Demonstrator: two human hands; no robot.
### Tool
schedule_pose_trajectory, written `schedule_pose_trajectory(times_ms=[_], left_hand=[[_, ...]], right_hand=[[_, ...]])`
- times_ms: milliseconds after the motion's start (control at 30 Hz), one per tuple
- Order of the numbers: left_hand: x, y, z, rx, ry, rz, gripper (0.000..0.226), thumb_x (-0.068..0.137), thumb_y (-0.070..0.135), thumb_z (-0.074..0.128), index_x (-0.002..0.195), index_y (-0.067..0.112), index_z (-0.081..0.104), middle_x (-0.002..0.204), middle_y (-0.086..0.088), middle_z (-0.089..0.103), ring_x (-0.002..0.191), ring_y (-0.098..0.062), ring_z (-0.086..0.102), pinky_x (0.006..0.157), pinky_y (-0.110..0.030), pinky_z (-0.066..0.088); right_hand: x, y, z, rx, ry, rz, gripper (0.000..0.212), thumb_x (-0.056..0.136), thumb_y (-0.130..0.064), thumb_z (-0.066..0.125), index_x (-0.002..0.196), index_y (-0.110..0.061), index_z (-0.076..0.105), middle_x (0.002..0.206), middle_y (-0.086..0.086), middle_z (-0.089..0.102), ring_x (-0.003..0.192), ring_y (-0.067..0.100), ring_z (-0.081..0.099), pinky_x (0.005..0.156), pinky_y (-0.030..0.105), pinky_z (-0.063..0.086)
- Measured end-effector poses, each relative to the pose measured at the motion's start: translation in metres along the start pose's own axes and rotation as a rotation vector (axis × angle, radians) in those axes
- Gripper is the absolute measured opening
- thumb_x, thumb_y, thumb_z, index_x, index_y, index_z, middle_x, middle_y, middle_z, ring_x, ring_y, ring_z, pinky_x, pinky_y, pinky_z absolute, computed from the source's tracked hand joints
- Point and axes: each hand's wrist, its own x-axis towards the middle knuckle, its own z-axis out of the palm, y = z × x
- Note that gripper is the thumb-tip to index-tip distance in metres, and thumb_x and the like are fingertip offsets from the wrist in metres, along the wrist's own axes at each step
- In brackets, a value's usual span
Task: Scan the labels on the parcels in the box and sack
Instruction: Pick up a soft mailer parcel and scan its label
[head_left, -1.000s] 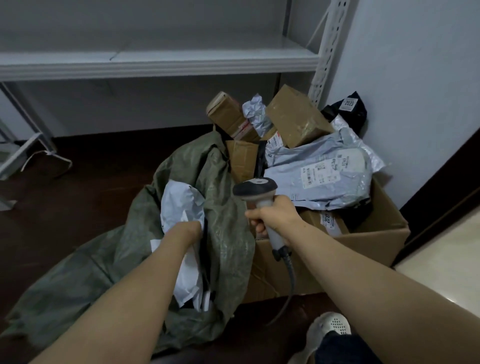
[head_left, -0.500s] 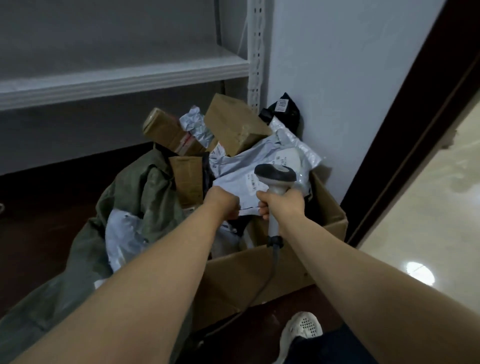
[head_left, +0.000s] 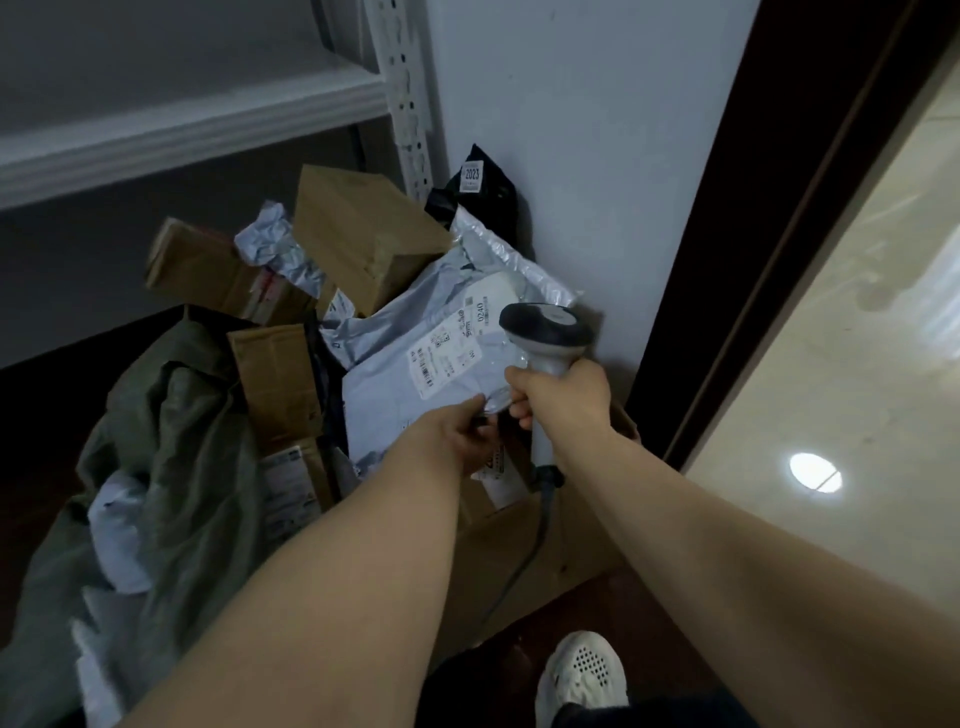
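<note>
The right hand (head_left: 563, 397) is wrapped around the handle of the scanner (head_left: 545, 338), whose head sits just above the fist, over the cardboard box (head_left: 576, 551). The left hand (head_left: 457, 441) pinches the near edge of the grey mailer (head_left: 415, 384) atop the box, its label (head_left: 452, 348) just left of the scanner head.

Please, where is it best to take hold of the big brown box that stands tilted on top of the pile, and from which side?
Probably the brown box by its raised upper end, from above: that end sticks free of the pile, while its lower corner is wedged against the grey mailer. It looks too broad for one hand.
</note>
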Motion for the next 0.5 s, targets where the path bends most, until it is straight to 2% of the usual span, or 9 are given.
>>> schedule_pose_trajectory(times_ms=[67,133,200,233,267,333,400,467,500], left_hand=[[-0.014,0.006,0.004,0.040,0.030,0.029,0.018,0.094,0.015,0.055,0.081,0.003,0.051,0.078,-0.012,0.052,0.062,-0.019,0.053,0.034,-0.018,0.043],[-0.032,0.013,0.005,0.080,0.052,0.098,0.013,0.094,0.013,0.051,0.095,0.000,0.051,0.093,-0.019,0.054,0.087,-0.030,0.057,0.063,-0.035,0.057],[-0.055,0.021,0.004,0.153,0.063,0.172,0.014,0.093,0.011,0.047,0.103,0.001,0.049,0.103,-0.022,0.053,0.107,-0.035,0.055,0.089,-0.048,0.051],[-0.067,0.023,0.002,0.152,0.073,0.201,0.017,0.093,0.010,0.045,0.107,0.001,0.048,0.107,-0.023,0.053,0.111,-0.036,0.054,0.092,-0.051,0.049],[-0.079,0.026,0.000,0.131,0.081,0.221,0.018,0.093,0.010,0.044,0.108,0.002,0.049,0.108,-0.022,0.053,0.110,-0.037,0.054,0.091,-0.052,0.048],[-0.105,0.029,-0.006,0.160,0.130,0.302,0.011,0.091,0.007,0.040,0.097,0.004,0.050,0.098,-0.020,0.051,0.098,-0.035,0.055,0.084,-0.051,0.047],[-0.130,0.033,-0.018,0.184,0.165,0.369,0.018,0.082,0.003,0.043,0.095,0.004,0.055,0.095,-0.019,0.053,0.092,-0.033,0.058,0.077,-0.052,0.049],[-0.146,0.040,-0.035,0.236,0.232,0.445,0.029,0.071,0.004,0.049,0.098,0.003,0.059,0.091,-0.016,0.059,0.085,-0.030,0.062,0.072,-0.041,0.052],[-0.159,0.042,-0.044,0.258,0.283,0.493,0.020,0.073,0.004,0.051,0.092,0.003,0.056,0.082,-0.013,0.057,0.073,-0.026,0.058,0.068,-0.034,0.050]], right_hand=[[-0.004,-0.002,0.001,-0.013,-0.005,-0.016,0.016,0.082,-0.013,0.068,0.068,-0.008,0.063,0.054,0.003,0.062,0.051,0.017,0.058,0.060,0.033,0.054],[-0.012,-0.007,0.002,-0.010,0.001,-0.033,0.011,0.082,-0.015,0.069,0.078,-0.006,0.065,0.057,0.003,0.064,0.049,0.014,0.059,0.057,0.031,0.054],[-0.025,-0.017,0.003,-0.002,-0.002,-0.052,0.012,0.083,-0.017,0.069,0.085,-0.006,0.065,0.061,0.004,0.065,0.051,0.013,0.060,0.058,0.031,0.055],[-0.033,-0.023,0.003,-0.003,-0.006,-0.063,0.013,0.084,-0.018,0.069,0.087,-0.005,0.065,0.063,0.004,0.065,0.053,0.014,0.061,0.059,0.032,0.056],[-0.041,-0.029,0.003,-0.005,-0.007,-0.079,0.014,0.084,-0.017,0.069,0.089,-0.005,0.065,0.063,0.004,0.065,0.054,0.014,0.062,0.060,0.032,0.056],[-0.058,-0.043,0.002,-0.011,-0.005,-0.125,0.017,0.081,-0.017,0.070,0.090,-0.004,0.065,0.066,0.006,0.066,0.055,0.015,0.064,0.058,0.031,0.056],[-0.074,-0.057,0.002,-0.022,0.010,-0.171,0.019,0.076,-0.020,0.072,0.087,-0.005,0.066,0.071,0.009,0.069,0.064,0.023,0.068,0.067,0.041,0.059],[-0.090,-0.068,0.001,-0.024,0.030,-0.183,0.021,0.072,-0.022,0.073,0.085,-0.007,0.065,0.074,0.010,0.069,0.073,0.028,0.069,0.076,0.048,0.058],[-0.099,-0.074,0.000,-0.026,0.040,-0.188,0.020,0.073,-0.022,0.073,0.084,-0.008,0.064,0.074,0.010,0.069,0.074,0.028,0.069,0.077,0.048,0.058]])
